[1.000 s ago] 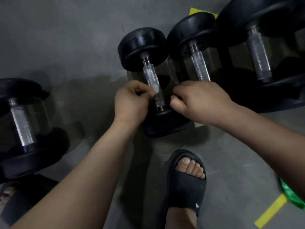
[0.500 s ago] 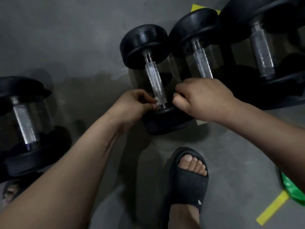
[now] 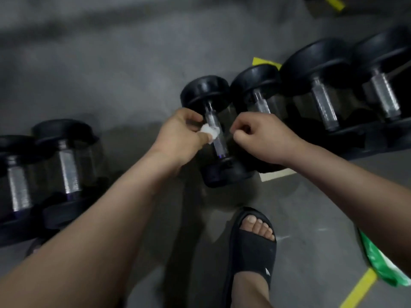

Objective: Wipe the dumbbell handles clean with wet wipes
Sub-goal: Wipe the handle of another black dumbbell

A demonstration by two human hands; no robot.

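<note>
Though blurred, wipe (image 3: 210,130) against dumbbell handle (image 3: 219,143)

Black dumbbell (image 3: 205,90) lying flat, metal handle (image 3: 219,143), white wet wipe (image 3: 210,131) (bunched) against it

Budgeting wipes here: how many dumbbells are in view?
6. The outer left dumbbell and inner left dumbbell; the centre dumbbell, being wiped; beside it in a row the near right dumbbell, middle right dumbbell and far right dumbbell. More may lie off frame.

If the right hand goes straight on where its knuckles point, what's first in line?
Probably the small dumbbell's handle: the right hand points its knuckles left toward it across a gap, near the wet wipe the left hand pinches. Depth unclear.
</note>
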